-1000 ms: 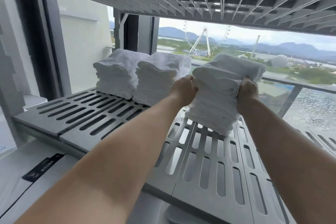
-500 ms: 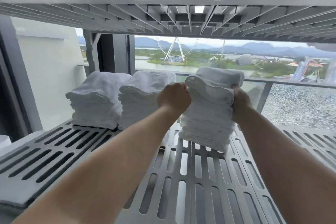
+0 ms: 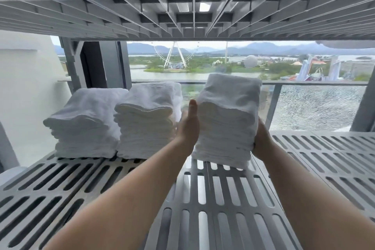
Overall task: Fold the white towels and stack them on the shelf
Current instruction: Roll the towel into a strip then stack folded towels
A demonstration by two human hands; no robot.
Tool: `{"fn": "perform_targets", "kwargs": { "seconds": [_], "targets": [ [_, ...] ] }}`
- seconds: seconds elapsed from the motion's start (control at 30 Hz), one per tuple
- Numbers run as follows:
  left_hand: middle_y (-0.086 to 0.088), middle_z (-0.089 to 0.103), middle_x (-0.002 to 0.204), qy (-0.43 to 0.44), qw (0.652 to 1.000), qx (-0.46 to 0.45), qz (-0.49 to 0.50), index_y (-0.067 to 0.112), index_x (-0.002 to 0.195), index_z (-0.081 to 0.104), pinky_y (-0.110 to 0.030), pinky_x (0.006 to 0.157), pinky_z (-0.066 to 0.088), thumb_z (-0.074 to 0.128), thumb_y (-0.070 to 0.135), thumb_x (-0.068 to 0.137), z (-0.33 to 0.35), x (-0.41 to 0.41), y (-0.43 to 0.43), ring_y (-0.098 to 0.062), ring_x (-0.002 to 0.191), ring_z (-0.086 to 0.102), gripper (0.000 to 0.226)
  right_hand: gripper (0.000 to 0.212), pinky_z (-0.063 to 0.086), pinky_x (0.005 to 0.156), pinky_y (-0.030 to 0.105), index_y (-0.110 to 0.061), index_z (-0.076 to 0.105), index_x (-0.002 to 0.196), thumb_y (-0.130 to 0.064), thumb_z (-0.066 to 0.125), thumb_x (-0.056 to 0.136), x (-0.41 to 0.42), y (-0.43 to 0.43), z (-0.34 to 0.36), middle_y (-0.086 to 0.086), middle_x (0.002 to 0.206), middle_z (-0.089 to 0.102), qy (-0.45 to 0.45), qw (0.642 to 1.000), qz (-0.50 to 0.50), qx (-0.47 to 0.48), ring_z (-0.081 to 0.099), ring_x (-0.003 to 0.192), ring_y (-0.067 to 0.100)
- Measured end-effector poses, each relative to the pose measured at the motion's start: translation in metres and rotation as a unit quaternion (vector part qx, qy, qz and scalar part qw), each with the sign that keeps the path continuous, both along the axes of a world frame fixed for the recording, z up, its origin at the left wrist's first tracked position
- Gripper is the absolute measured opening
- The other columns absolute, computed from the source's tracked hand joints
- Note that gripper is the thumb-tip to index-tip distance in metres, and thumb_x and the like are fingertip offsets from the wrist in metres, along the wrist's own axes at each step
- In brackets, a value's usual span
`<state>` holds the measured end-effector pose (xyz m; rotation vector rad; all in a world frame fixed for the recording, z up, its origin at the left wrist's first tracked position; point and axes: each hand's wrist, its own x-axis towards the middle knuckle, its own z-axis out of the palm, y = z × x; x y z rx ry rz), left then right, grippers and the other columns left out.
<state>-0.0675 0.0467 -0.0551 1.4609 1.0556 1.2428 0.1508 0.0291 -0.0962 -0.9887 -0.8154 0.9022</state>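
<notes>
the shelf (image 3: 223, 209) now carries the weight. a second ago you held the third towel stack (image 3: 227, 119) tilted above the slats, and now its base sits flat on them. it stands right of the other two, the left stack (image 3: 85, 126) and the middle stack (image 3: 146, 126), which touch each other further back. that suggests the placing step is all but finished, with only squaring up and perhaps a nudge into the row left.

the third stack stands upright, taller than it is wide, so its long axis runs straight up. its layered edges face you, and the top towel runs away from you toward the window.

a gap remains between it and the middle stack, and your left grip (image 3: 187, 128) fills that gap. half a second ago that grip was clenched on the stack's upper edge. now it is released, fingers straight, palm flat against the stack's left side. your right grip (image 3: 261, 138) presses low on the right side. its fingers are hidden behind the towels, so i cannot tell whether it is grasping or only pressing.
</notes>
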Motion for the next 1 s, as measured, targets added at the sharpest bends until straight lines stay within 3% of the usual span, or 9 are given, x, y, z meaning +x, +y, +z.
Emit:
{"fn": "perform_targets", "kwargs": {
  "seconds": [0.1,0.2,0.33,0.47,0.53,0.6,0.77,0.87,1.0],
  "targets": [
    [0.001,0.067,0.115,0.047,0.997,0.055,-0.007,0.030,0.120,0.064,-0.048,0.107,0.041,0.024,0.077,0.087,0.000,-0.001,-0.005,-0.027,0.113,0.059,0.071,0.042,0.036,0.110,0.061,-0.008,0.061,0.123,-0.041,0.045,0.102,-0.004,0.005,-0.002,0.018,0.115,0.059,0.031,0.999,0.017,-0.014,0.057,0.106,0.036],
    [-0.008,0.065,0.123,0.093,0.992,0.085,0.012,0.026,0.133,0.058,-0.049,0.105,0.042,0.016,0.077,0.086,0.007,-0.006,-0.001,-0.031,0.117,0.057,0.081,0.033,0.037,0.109,0.060,-0.007,0.062,0.112,-0.033,0.043,0.103,-0.007,0.010,0.000,0.019,0.107,0.059,0.029,0.999,0.032,-0.031,0.054,0.103,0.035],
    [-0.017,0.057,0.138,0.172,0.978,0.111,0.038,0.017,0.141,0.054,-0.046,0.109,0.039,0.012,0.059,0.103,0.022,-0.013,0.002,-0.035,0.126,0.052,0.070,0.030,0.051,0.094,0.051,-0.009,0.067,0.095,-0.030,0.048,0.100,-0.028,0.018,0.004,0.013,0.092,0.067,0.063,0.996,0.034,-0.053,0.064,0.089,0.033],
    [-0.019,0.067,0.110,0.380,0.901,0.172,0.122,0.009,0.112,0.067,-0.040,0.082,0.044,0.006,0.062,0.100,0.055,-0.028,0.004,-0.034,0.101,0.061,0.082,0.025,0.052,0.086,0.047,-0.007,0.066,0.091,-0.023,0.048,0.100,-0.027,0.025,0.002,0.014,0.088,0.065,0.052,0.997,0.032,-0.049,0.062,0.084,0.032],
    [-0.006,0.065,0.084,0.423,0.863,0.220,0.170,0.018,0.090,0.065,-0.038,0.069,0.039,0.005,0.066,0.097,0.065,-0.039,0.007,-0.027,0.081,0.058,0.077,0.024,0.051,0.086,0.046,-0.006,0.064,0.089,-0.018,0.046,0.101,-0.022,0.026,0.006,0.014,0.087,0.062,-0.013,0.998,0.029,-0.051,0.059,0.087,0.032],
    [0.001,0.060,0.076,0.417,0.850,0.259,0.188,0.021,0.081,0.058,-0.037,0.067,0.037,0.009,0.063,0.099,0.066,-0.046,0.010,-0.024,0.077,0.056,0.067,0.023,0.051,0.090,0.047,-0.011,0.064,0.092,-0.021,0.046,0.102,-0.018,0.026,0.015,0.010,0.088,0.065,-0.055,0.997,-0.005,-0.060,0.060,0.093,0.031],
    [-0.007,0.069,0.098,0.383,0.867,0.289,0.133,0.021,0.105,0.059,-0.037,0.072,0.042,0.020,0.053,0.104,0.069,-0.041,0.019,-0.029,0.094,0.062,0.050,0.047,0.059,0.074,0.036,-0.013,0.067,0.116,-0.053,0.052,0.096,-0.021,0.023,0.067,0.010,0.103,0.076,0.021,0.997,0.065,0.020,0.074,0.093,0.029],
    [-0.009,0.067,0.120,0.384,0.884,0.266,0.015,0.021,0.130,0.055,-0.040,0.087,0.048,0.031,0.060,0.102,0.074,-0.039,0.020,-0.028,0.110,0.061,0.054,0.034,0.055,0.068,0.031,-0.008,0.070,0.105,-0.038,0.068,0.089,-0.028,0.025,0.084,0.012,0.093,0.076,-0.097,0.995,0.006,-0.026,0.073,0.085,0.029],
    [-0.008,0.054,0.145,0.368,0.895,0.250,-0.030,0.024,0.144,0.044,-0.038,0.101,0.045,0.058,0.049,0.095,0.075,-0.036,0.024,-0.027,0.127,0.054,0.057,0.022,0.049,0.064,0.038,-0.006,0.075,0.084,-0.027,0.071,0.083,-0.033,0.032,0.093,0.013,0.076,0.070,-0.293,0.932,-0.204,-0.063,0.061,0.071,0.025]
  ]
}}
